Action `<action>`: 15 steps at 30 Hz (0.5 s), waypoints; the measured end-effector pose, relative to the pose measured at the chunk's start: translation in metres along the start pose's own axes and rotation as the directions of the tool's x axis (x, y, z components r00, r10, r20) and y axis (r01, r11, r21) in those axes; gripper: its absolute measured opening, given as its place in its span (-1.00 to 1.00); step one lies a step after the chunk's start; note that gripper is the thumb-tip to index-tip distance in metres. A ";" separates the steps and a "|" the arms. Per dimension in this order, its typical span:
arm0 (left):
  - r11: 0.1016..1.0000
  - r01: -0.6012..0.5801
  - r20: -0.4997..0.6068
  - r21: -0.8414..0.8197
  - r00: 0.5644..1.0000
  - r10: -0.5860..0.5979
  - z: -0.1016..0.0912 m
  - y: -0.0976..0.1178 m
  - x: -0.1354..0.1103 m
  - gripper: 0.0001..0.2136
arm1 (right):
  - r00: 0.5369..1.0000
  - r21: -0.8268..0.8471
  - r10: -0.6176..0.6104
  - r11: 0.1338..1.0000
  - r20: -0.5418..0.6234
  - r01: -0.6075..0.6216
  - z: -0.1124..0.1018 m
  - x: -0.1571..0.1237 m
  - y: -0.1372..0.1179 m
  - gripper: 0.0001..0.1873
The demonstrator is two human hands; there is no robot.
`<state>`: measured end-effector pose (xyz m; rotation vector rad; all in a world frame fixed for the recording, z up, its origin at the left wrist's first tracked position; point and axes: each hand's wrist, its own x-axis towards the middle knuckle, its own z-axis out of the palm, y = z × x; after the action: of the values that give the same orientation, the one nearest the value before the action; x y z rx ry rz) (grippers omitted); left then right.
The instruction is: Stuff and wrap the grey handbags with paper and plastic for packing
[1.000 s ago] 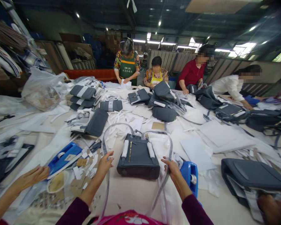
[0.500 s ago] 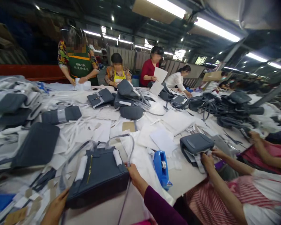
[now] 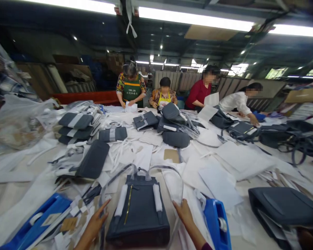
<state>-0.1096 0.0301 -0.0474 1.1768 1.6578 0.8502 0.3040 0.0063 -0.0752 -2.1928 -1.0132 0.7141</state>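
Note:
A dark blue-grey handbag (image 3: 141,208) lies on the table in front of me. It has a gold zip on its front, white wrapping on two straps, and long looped straps reaching out at both sides. My left hand (image 3: 95,222) is beside the bag's left edge, index finger stretched out by the left strap. On the other side, my right hand (image 3: 185,213) rests next to the right strap, thumb and fingers apart. Neither hand grips the bag's body. Whether the fingertips touch the straps I cannot tell.
A blue tape dispenser (image 3: 217,222) stands right of my right hand; another blue dispenser (image 3: 45,220) is at the left. Bags are stacked (image 3: 75,121) further back. White sheets (image 3: 220,185) cover much of the table. Several co-workers (image 3: 131,92) work across it.
My view has swung left and levelled. Both hands have come off the bag's sides, and the bag now lies straight in front of me instead of being tilted between them.

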 end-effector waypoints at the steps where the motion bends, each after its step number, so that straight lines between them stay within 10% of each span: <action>1: 0.986 -0.027 -0.035 0.164 0.999 0.033 -0.003 -0.001 0.002 -0.50 | 0.997 -0.088 -0.058 0.995 -0.058 0.053 -0.002 0.006 0.000 -0.60; 6: 0.744 -0.039 -0.185 0.667 0.959 0.215 -0.003 0.000 -0.001 -0.51 | 0.943 -0.118 -0.333 0.937 -0.018 0.329 -0.003 0.044 -0.029 -0.82; 15: 0.846 -0.283 0.002 0.451 0.949 0.316 0.051 0.011 -0.017 -0.57 | 0.801 -0.342 -0.580 0.730 0.148 0.592 0.083 0.142 -0.149 -0.76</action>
<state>-0.0564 0.0191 -0.0514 1.7811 1.8143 0.7212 0.2574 0.2219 -0.0546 -1.9599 -1.8744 0.2641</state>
